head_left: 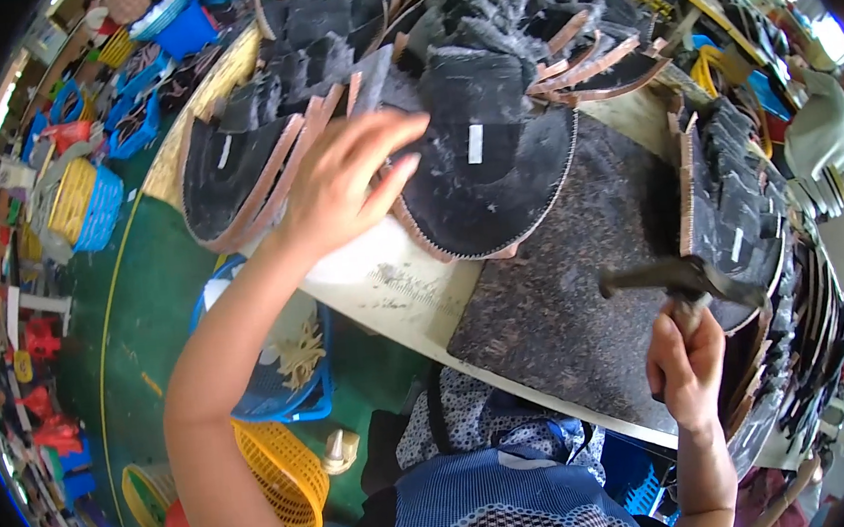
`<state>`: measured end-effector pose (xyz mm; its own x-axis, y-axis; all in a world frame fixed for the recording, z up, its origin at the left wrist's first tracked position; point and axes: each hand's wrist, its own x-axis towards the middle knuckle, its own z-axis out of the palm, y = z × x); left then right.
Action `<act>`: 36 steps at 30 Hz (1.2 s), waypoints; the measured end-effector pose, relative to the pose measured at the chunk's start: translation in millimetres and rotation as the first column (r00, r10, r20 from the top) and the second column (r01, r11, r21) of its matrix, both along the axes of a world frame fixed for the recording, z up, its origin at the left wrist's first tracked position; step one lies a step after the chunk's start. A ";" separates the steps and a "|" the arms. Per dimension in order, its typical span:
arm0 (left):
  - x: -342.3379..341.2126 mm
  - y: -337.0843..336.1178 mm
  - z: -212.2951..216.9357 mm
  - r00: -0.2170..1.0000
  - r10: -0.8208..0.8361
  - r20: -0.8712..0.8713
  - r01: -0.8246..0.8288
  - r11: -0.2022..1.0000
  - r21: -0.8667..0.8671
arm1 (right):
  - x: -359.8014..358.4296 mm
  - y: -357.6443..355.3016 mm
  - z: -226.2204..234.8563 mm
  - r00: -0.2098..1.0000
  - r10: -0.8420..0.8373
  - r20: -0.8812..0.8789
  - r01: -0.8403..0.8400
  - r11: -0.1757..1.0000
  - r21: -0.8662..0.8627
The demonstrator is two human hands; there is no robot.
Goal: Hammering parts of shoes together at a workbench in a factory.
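Observation:
In my right hand (690,365) is a hammer (682,276), gripped by its handle just below the metal head and raised above a dark speckled work mat (568,321). My left hand (354,174) has its fingers stretched out and apart, with nothing seen in them. It hovers over or rests at the left edge of a black piece (486,188) with a rounded end, pinkish-brown edging and a small white label; contact cannot be told. The piece looks like a boot upper with fuzzy grey lining. A similar black piece (234,185) lies to the left of that hand.
More black fuzzy-lined pieces (491,17) are heaped at the table's far side. Another stack (727,197) stands on the right. Left of the table are a blue basket (318,398) with pale scraps, a yellow basket (280,477) and the green floor (140,308).

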<state>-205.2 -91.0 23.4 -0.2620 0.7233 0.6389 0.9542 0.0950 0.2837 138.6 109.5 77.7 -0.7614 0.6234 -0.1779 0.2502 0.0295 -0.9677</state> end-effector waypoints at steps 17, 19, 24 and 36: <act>-42.4 103.3 14.7 0.993 -0.033 0.113 0.004 0.969 0.248 | -266.8 100.0 -31.7 0.980 0.165 -0.108 -0.119 0.931 0.346; -32.5 99.4 20.3 0.999 -0.042 -0.009 0.043 0.972 0.233 | -276.1 100.1 -34.8 0.988 0.123 -0.095 -0.075 0.914 0.399; 30.3 55.1 55.0 0.840 -0.306 -0.449 0.400 0.907 0.132 | -297.8 102.9 -23.8 1.000 0.010 -0.025 0.008 0.786 0.618; 123.0 30.2 132.2 0.835 -0.345 0.429 0.302 0.939 0.167 | -195.7 93.5 -13.8 0.940 0.064 -0.337 0.045 0.951 0.305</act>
